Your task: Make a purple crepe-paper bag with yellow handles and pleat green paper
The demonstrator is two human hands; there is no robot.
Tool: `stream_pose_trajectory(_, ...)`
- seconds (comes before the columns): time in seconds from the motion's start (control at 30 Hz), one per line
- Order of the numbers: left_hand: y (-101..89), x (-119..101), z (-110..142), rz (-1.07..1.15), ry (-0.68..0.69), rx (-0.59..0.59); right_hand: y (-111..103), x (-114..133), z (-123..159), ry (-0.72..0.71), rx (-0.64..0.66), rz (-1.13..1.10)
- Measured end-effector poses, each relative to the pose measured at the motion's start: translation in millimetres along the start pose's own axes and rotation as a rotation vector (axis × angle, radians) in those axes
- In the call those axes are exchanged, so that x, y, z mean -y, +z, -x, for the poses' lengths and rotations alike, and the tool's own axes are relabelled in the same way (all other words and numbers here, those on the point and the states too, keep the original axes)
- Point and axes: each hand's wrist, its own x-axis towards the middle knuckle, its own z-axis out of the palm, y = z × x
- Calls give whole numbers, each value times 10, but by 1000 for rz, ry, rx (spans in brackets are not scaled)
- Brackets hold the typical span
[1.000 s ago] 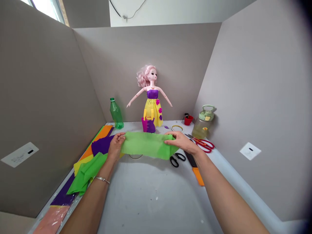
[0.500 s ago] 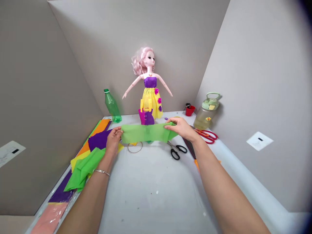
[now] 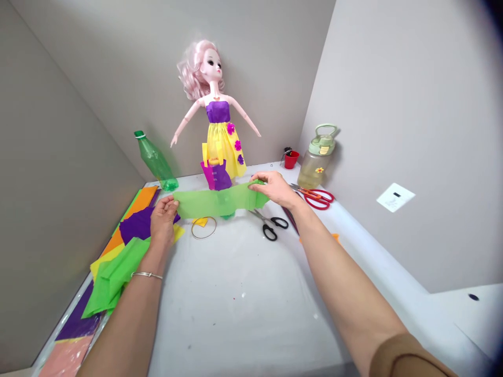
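The left hand (image 3: 164, 217) and right hand (image 3: 272, 188) pinch opposite ends of a green fabric strip (image 3: 216, 202), presumably to hold it flat. Black-handled scissors (image 3: 268, 219) lie at its four o'clock.

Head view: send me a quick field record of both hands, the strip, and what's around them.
Left hand: gripping one end of strip
Right hand: gripping near other end
Strip colour: green
Behind strip: bag, doll
Below strip in view: hoop, black scissors
Beyond right hand: jug, pot
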Motion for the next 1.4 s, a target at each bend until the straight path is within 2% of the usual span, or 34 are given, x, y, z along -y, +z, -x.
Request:
stream_pose_trajectory(0.17,-10,-67,37,14,-6,12,-34,87,66,25,46,-48)
stream_pose_trajectory(0.3,-106,-245,131,5,6,30,-106,264,214,65,155,-115)
stream_pose_trajectory(0.47,-461,-599,415,-107,-74,90,-202,438,581,177,329,-261)
stream_pose_trajectory(0.6,-873,-752,708,-266,-188,164,-156,380,955,334,452,-362)
stream_pose_trajectory(0.67,-1082,-725,814,-452,-180,248,-91,313,1104,344,529,-328)
stream_pose_trajectory(0.73,-1271,-657,873,-670,-121,353,-23,255,1198,320,535,-271)
stream_pose_trajectory(0.83,-1414,-606,890,-1067,-28,454,54,225,1233,305,537,-238)
stream_pose_trajectory(0.9,-1319,-669,897,-1282,79,438,98,254,1201,293,541,-235)
stream_pose_trajectory(0.93,-1196,-728,913,-1314,177,391,123,283,1176,283,544,-233)
stream_pose_trajectory(1.0,-815,-861,978,-1207,332,373,187,360,1120,261,559,-232)
stream_pose_trajectory(1.03,-580,-915,1025,-1072,353,431,225,401,1092,250,570,-237)
stream_pose_trajectory(1.07,-335,-948,1076,-920,306,550,264,439,1067,239,577,-247)
stream_pose_trajectory(1.13,115,-927,1165,-674,69,849,330,488,1031,222,575,-298)
stream_pose_trajectory(1.2,425,-798,1209,-482,-99,1086,361,479,1019,226,560,-369)
stream_pose_trajectory(1.23,514,-710,1210,-416,-145,1120,359,450,1021,237,553,-392)
stream_pose_trajectory(1.3,570,-541,1184,-401,-250,1092,320,357,1040,269,533,-385)
stream_pose_trajectory(1.4,468,-405,1114,-432,-289,1068,219,195,1078,327,515,-318)
